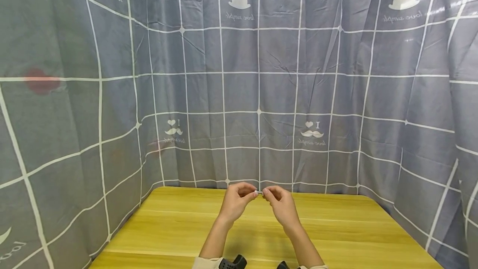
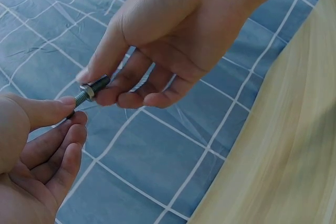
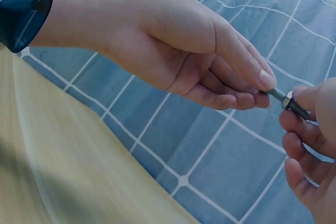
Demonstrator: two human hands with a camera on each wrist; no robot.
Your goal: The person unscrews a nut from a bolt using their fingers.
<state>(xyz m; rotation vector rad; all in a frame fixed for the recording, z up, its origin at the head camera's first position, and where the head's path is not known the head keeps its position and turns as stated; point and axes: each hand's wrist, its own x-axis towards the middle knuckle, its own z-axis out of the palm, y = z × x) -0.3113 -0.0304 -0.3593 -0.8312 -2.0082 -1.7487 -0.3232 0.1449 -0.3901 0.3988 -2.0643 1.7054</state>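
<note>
Both hands meet above the far part of the table, around one small metal bolt (image 2: 81, 98). My left hand (image 1: 233, 203) pinches one end of this bolt between thumb and fingertips, which hide most of that end. A silver hex nut (image 3: 287, 99) sits partway along the threaded shank. From the other side my right hand (image 1: 284, 207) has its thumb and fingertips on the nut and the darker end of the shank beyond it. In both wrist views the remaining fingers of each hand are loosely bent below the bolt.
The yellow wood-grain table (image 1: 168, 227) stretches beneath the forearms. Grey curtains (image 1: 276, 90) with white grid lines hang behind it and along both sides. A dark device (image 3: 23, 11) is strapped to the left wrist.
</note>
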